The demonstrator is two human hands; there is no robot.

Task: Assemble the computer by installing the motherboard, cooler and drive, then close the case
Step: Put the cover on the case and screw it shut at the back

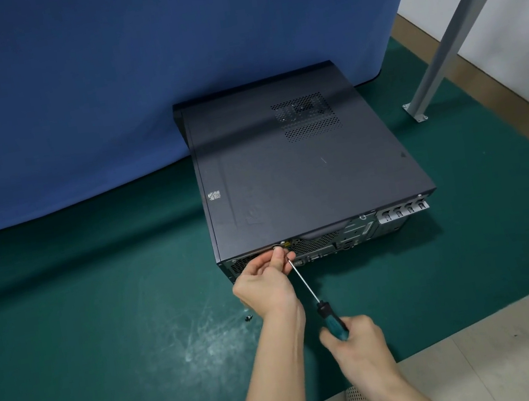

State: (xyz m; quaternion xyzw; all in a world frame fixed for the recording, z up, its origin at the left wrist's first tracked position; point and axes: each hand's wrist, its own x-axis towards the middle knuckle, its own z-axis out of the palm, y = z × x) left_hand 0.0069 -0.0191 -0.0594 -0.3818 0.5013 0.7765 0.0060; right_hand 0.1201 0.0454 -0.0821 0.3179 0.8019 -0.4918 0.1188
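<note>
Head view: side panel already on the case; left hand pinches a rear screw, right hand grips the screwdriver. Fastening remains.

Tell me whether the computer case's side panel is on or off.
On. The dark side panel covers the whole case top; no internals show. The right hand aims a screwdriver at its rear edge.

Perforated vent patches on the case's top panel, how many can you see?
2. Both sit on the side panel toward its far right: a darker upper patch and a wider lower patch just below it. Other faces may have more.
</note>
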